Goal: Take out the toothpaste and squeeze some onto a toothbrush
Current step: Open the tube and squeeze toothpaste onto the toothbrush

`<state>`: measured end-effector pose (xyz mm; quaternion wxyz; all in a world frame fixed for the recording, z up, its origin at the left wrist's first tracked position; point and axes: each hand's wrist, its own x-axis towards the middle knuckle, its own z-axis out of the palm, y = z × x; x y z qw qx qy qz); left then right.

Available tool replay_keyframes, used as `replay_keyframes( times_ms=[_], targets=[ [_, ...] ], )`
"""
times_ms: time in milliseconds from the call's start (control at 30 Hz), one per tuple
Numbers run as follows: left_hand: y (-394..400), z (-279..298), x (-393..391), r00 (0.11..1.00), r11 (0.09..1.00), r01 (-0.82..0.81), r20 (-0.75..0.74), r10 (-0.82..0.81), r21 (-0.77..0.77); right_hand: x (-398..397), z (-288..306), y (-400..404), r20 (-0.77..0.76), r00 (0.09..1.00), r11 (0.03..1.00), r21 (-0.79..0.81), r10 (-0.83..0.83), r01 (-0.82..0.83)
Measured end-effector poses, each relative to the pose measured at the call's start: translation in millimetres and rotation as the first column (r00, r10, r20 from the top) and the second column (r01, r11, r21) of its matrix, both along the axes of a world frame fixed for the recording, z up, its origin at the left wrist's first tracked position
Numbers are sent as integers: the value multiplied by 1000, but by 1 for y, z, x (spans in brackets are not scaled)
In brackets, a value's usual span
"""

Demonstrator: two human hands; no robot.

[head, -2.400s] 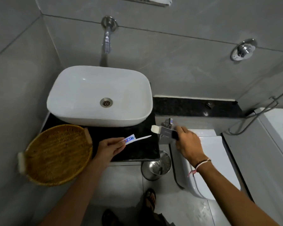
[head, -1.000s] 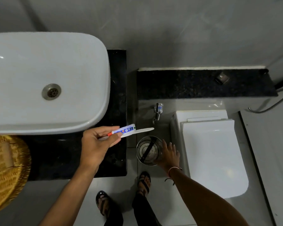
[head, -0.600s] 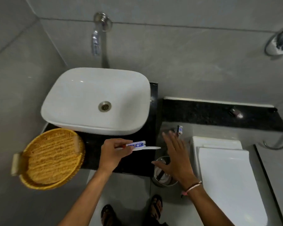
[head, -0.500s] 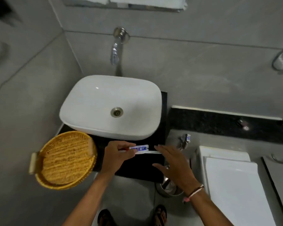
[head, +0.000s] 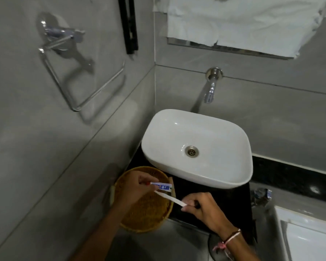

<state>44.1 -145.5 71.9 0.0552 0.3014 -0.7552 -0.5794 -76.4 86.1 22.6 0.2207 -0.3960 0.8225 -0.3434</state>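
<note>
My left hand (head: 135,188) pinches a small white and blue toothpaste tube (head: 161,186) with a red end, held above the wicker basket. A thin white toothbrush (head: 169,197) runs from under my left fingers diagonally down to the right. My right hand (head: 202,208) grips its far end between thumb and fingers, over the black counter. The brush's head is hidden inside one of the hands. No paste is visible on the brush.
A round wicker basket (head: 147,220) sits at the counter's left end. A white basin (head: 220,174) stands on the black counter (head: 211,217) under a wall tap (head: 211,91). A steel bin (head: 214,250) and a white toilet (head: 309,240) lie lower right. A towel ring (head: 73,76) hangs on the left wall.
My right hand has come up from the steel bin and closed on the toothbrush's free end. My left hand has moved left over the basket. The view has swung up and left.
</note>
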Motion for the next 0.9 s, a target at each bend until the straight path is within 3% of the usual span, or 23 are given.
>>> replay_keyframes(
  times_ms=[300, 533, 767, 900],
  targets=[
    [-59, 5, 30, 963, 962, -242, -87, 253, 125, 26, -6, -28, 221, 966, 990, -2, -136, 140],
    [-55, -18, 28, 926, 916, -365, -42, 376, 165, 39, -13, -53, 584, 782, 954, -40, -219, 296],
    [-30, -60, 26, 893, 871, -450, 72, 445, 195, 48, -19, -81, 700, 651, 934, 64, -293, 351],
    [-25, -81, 20, 852, 843, -521, 128, 507, 133, 51, -25, -101, 659, 667, 930, 151, -348, 336]
  ],
)
